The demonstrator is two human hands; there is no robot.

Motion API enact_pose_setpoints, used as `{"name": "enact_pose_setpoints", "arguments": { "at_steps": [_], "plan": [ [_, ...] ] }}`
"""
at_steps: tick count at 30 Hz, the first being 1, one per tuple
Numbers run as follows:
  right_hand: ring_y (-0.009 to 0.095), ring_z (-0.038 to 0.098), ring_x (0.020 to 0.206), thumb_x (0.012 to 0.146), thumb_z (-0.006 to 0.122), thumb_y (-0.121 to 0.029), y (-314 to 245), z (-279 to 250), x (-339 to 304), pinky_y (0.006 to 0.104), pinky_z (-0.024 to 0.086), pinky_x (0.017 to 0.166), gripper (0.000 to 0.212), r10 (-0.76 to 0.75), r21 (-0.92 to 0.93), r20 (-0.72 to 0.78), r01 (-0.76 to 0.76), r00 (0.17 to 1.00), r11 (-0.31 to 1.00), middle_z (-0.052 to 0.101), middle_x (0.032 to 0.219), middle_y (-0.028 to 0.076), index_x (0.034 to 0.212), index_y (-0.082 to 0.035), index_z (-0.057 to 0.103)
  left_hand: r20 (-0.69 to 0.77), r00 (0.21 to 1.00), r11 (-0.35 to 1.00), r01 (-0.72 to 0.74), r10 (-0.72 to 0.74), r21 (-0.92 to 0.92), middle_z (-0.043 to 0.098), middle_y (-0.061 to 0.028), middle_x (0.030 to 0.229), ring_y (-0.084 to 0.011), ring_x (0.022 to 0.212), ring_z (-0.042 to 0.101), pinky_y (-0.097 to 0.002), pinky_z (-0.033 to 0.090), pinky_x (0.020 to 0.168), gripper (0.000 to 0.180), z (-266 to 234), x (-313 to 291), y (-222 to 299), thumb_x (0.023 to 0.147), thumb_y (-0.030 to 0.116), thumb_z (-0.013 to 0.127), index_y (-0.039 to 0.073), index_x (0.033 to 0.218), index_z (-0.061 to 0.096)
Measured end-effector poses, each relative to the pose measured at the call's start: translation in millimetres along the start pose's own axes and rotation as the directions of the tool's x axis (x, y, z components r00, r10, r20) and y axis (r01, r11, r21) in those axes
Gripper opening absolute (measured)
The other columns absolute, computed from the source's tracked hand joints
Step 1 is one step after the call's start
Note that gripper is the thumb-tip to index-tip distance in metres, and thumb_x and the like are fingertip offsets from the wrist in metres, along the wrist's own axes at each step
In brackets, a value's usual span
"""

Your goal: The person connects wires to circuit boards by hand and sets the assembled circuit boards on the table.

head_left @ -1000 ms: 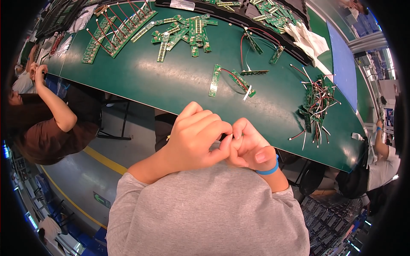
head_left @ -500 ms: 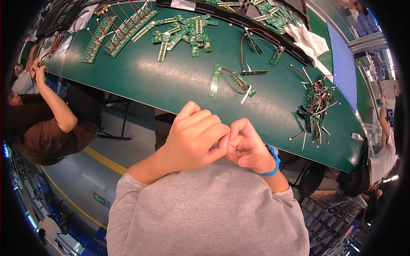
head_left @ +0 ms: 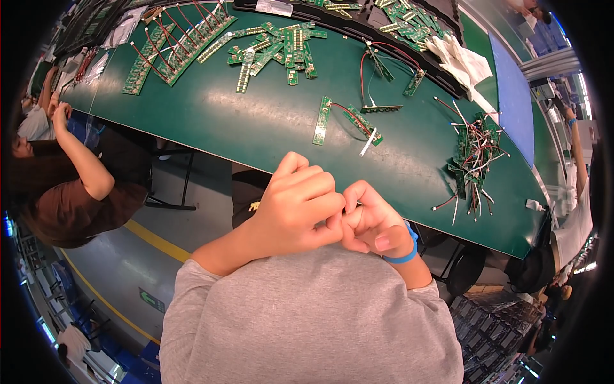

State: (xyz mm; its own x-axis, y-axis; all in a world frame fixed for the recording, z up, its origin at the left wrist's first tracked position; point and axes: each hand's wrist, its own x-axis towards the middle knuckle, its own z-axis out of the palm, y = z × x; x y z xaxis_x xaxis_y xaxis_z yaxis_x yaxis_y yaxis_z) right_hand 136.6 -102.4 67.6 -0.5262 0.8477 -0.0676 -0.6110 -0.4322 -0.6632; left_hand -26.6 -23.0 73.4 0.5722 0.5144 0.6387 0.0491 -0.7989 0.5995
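My left hand (head_left: 297, 208) and my right hand (head_left: 377, 221) meet in front of my chest, short of the table's near edge. Both have curled fingers, and their fingertips touch or nearly touch. Whatever lies between them, if anything, is hidden. A blue band (head_left: 409, 246) circles my right wrist. Beyond my hands on the table lie a small green circuit board (head_left: 322, 121) and a second board (head_left: 364, 125) joined to it by red and black wires.
The green table (head_left: 211, 121) bears a pile of circuit boards (head_left: 275, 51), wired boards (head_left: 185, 54) at the far left, and a tangled wired bundle (head_left: 474, 150) on the right. White gloves (head_left: 460, 61) rest by a black tray (head_left: 441, 13). A co-worker (head_left: 77, 185) sits at left.
My hands have shifted slightly, the left a little to the right, with fingers still curled together. Nothing on the table has moved. A person at the far right has moved an arm.
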Motion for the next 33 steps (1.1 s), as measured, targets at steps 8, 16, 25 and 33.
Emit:
{"name": "enact_pose_setpoints", "arguments": {
  "at_steps": [8,16,25,33],
  "plan": [
    [0.008,0.032,0.048,0.069,0.054,-0.028,0,-8,1,0.0217,0.024,0.045,0.049,-0.038,0.109,0.081,0.029,0.996,0.994,0.042,0.06,0.005,0.104,-0.006,0.028,0.009,1.0,0.998,0.028,-0.027,-0.056,0.038,-0.0015,0.058,-0.0172,0.051,0.039,-0.0319,0.03,0.057,0.018,1,4,1,0.052,0.001,0.06,0.008,0.058,0.046],
    [0.012,0.04,0.048,0.084,0.047,-0.026,-2,-11,4,0.0223,0.034,0.046,0.032,-0.16,0.191,0.035,0.151,0.986,0.97,0.05,0.068,0.01,0.063,-0.002,0.047,0.09,0.981,0.979,0.182,-0.174,-0.093,0.049,-0.0021,0.057,-0.0188,0.051,0.046,-0.031,0.034,0.06,0.012,1,11,5,0.058,-0.001,0.061,0.007,0.065,0.054],
    [0.011,0.036,0.054,0.082,0.052,-0.011,-4,-11,-2,0.0231,0.033,0.052,0.028,-0.179,0.049,-0.058,0.182,0.982,0.982,0.047,0.079,0.009,0.056,0.0,0.05,0.059,0.942,0.929,0.335,-0.33,-0.155,0.055,-0.0067,0.065,-0.0204,0.061,0.048,-0.0309,0.038,0.064,0.016,2,2,5,0.065,-0.005,0.055,0.001,0.079,0.056],
    [0.007,0.031,0.046,0.086,0.049,-0.012,-7,-2,-1,0.0228,0.031,0.048,0.026,-0.148,0.022,-0.071,0.15,0.986,0.989,0.046,0.072,0.006,0.062,-0.002,0.05,0.126,0.937,0.928,0.343,-0.326,-0.148,0.052,-0.0083,0.07,-0.0174,0.066,0.049,-0.0266,0.039,0.06,0.01,-2,0,4,0.071,-0.006,0.053,-0.001,0.08,0.054]
  ]
}}
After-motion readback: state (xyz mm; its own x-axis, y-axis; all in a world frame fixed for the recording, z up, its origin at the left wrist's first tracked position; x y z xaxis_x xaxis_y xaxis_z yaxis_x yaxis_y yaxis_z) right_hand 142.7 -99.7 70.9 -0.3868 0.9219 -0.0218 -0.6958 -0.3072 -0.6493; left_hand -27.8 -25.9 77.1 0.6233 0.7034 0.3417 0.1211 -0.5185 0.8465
